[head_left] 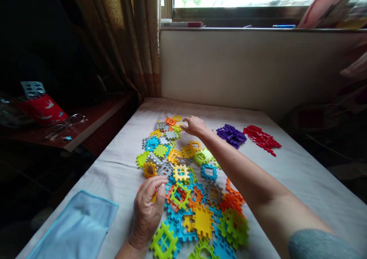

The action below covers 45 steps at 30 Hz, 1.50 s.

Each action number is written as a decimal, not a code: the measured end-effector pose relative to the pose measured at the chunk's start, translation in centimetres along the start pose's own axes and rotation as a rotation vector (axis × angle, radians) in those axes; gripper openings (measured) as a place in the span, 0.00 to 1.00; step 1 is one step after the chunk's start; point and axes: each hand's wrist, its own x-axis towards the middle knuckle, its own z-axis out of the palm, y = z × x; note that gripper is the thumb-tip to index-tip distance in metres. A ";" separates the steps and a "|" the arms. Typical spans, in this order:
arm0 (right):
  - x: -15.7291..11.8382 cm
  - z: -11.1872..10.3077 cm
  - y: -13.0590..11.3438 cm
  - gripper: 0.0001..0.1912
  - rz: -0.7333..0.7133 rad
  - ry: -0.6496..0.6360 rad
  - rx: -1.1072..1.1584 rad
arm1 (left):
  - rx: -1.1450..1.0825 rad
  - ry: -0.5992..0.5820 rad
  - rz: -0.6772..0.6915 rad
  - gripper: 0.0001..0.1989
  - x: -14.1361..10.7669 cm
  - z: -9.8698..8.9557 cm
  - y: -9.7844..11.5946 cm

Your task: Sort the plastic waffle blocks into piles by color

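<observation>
A long spread of flat plastic interlocking block pieces [203, 217] in yellow, blue, green, orange and grey lies on the pale sheet in front of me. My left hand [148, 207] is at the near left edge of the spread, fingers curled. A yellow-orange block piece [155, 196] shows between its thumb and fingers, mostly hidden by the hand. Stretched to the far end, my right hand [195, 125] has its fingers apart, just beside a few yellow and lime pieces [177, 128]. Nothing shows in its grasp.
A purple heap [231, 135] and a red heap [261, 138] of pieces lie right of my right forearm. Light blue cloth [77, 224] rests at the near left. Eyeglasses [65, 126] and a red container [46, 109] stand on a wooden table. A wall and window close off the back.
</observation>
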 end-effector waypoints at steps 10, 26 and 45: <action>7.2 5.4 -7.0 0.36 -0.074 -0.184 0.095 | 0.171 0.078 -0.157 0.19 -1.1 0.1 -1.1; -10.5 0.7 -0.9 0.15 -0.268 -0.176 0.164 | 0.147 0.074 -0.199 0.25 -0.5 0.9 -2.5; -35.6 4.3 1.1 0.52 -0.407 -0.046 0.066 | 0.395 -0.463 -0.117 0.27 -3.3 -1.0 0.8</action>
